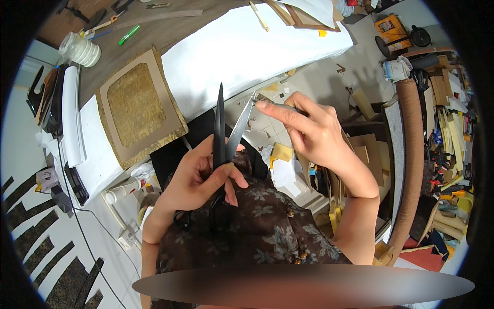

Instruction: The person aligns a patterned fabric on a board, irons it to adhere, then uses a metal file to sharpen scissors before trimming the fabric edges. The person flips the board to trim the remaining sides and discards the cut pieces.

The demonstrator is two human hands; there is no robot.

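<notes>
A pair of scissors [219, 129] with dark blades stands upright before my body, its blades spread apart and pointing away. My left hand [201, 180] is closed around the scissors near the pivot, with the handles below partly hidden. One blade shows a bright silver face. My right hand [314, 126] is at that blade's tip, its index finger stretched along it and the other fingers curled. A slim dark tool [297, 109] shows behind this finger; its kind is not clear. Beyond my left hand, a tan frame-shaped card [119, 143] lies on gold-brown patterned fabric [176, 131] on the table.
A white sheet [206, 56] covers part of the table [170, 31]. A green marker [129, 34] and a clear ribbed jar [81, 50] stand far left. A brown roll [410, 154] rises at my right, beside piled scraps. Dark patterned strips [38, 226] lie at lower left.
</notes>
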